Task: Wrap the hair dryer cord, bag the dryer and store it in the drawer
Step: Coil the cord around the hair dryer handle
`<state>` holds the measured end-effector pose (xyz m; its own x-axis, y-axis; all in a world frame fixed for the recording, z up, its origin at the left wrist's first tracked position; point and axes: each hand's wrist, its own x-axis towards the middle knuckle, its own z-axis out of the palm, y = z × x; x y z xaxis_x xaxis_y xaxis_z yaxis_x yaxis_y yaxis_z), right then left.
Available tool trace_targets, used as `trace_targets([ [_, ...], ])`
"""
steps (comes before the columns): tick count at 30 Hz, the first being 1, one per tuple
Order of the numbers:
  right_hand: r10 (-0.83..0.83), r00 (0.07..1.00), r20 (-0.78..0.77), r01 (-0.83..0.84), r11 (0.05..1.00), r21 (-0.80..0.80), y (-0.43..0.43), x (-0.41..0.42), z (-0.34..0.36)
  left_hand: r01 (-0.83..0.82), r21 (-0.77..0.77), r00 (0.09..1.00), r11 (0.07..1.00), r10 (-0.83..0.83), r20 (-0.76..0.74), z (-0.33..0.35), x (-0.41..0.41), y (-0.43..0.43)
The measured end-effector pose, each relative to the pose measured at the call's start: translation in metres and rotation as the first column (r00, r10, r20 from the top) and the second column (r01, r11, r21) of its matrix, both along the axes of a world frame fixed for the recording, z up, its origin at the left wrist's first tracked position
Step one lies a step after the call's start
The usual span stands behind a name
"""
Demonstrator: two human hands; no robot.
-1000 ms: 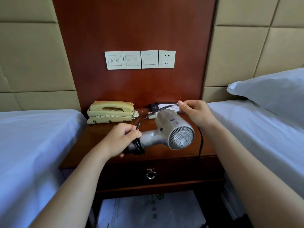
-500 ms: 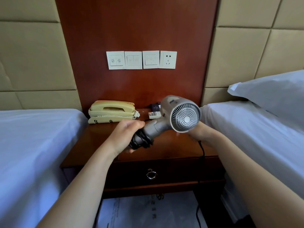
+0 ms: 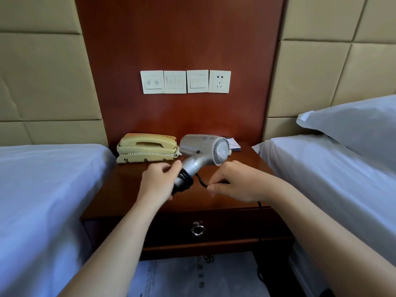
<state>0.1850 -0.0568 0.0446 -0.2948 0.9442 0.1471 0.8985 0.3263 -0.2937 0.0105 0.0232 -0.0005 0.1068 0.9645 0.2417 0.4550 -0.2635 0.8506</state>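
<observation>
Two beds with pale sheets are flanking a dark wooden table [image 3: 132,196] that is standing against a red-brown wall panel. A closed drawer [image 3: 225,229] with a ring pull is sitting under the tabletop, and a cream telephone [image 3: 146,147] is resting at the back left.

The silver hair dryer [image 3: 203,152] is being held just above the table, barrel pointing left and its grille facing the viewer. The left hand [image 3: 159,181] is curled closed around the lower handle, where several black loops of cord [image 3: 201,182] are already bunching. The right hand [image 3: 237,182], just beside it, is pinching the loose cord between thumb and fingertips; the rest is trailing over the table's front edge toward the floor (its plug end is out of sight).

Wrapping looks partly done. To finish it well, the right hand is probably best off feeding each turn snugly beside the last, keeping light tension, while the left thumb is pinning the finished loops so they are not slipping off the handle's end. No bag is in view.
</observation>
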Motion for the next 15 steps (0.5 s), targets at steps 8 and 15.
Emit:
trace_targets([
  [8, -0.15, 0.987, 0.066, 0.132, 0.966, 0.221, -0.001, 0.0, 0.01, 0.217, 0.224, 0.936, 0.95, -0.138, -0.323, 0.002, 0.014, -0.021],
  [15, -0.146, 0.989, -0.011, 0.146, 0.973, 0.178, 0.005, 0.003, 0.007, 0.342, 0.182, 0.809, 0.922, -0.191, -0.557, 0.009, 0.019, -0.032],
])
